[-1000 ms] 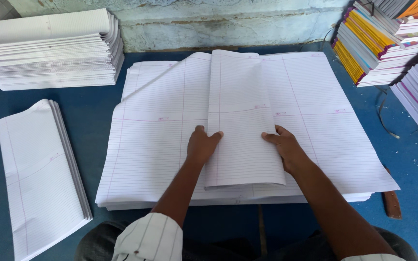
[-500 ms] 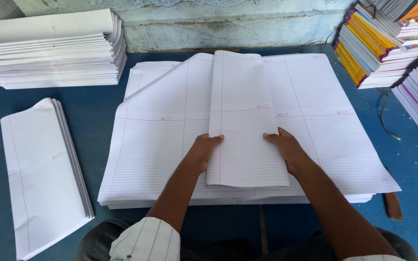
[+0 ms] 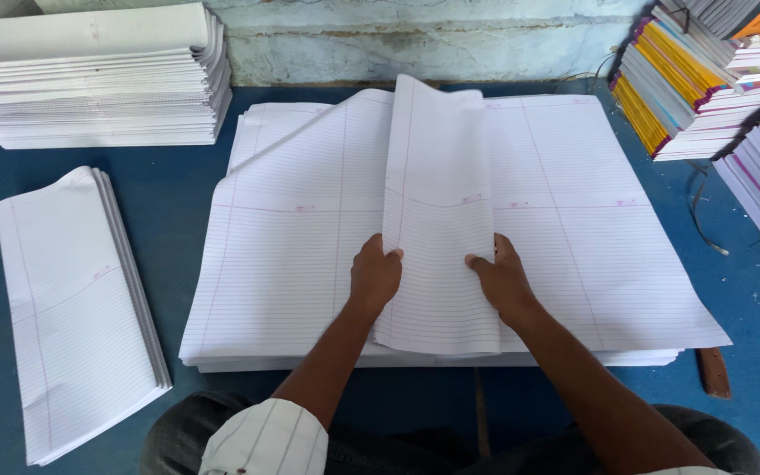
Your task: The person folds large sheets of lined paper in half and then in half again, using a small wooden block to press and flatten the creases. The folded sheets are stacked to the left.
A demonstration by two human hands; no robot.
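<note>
Left hand [image 3: 375, 274] and right hand [image 3: 500, 280] pinch side edges of folded sheet [image 3: 440, 220], centre of flat sheet stack [image 3: 573, 220]. Folded bundle [image 3: 72, 308] lies near left; flat stack mostly unfolded.

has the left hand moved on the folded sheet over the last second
Yes. The left hand has slid from flat on the folded sheet out to its left edge and now grips it, judged against the big ruled stack beneath.
</note>
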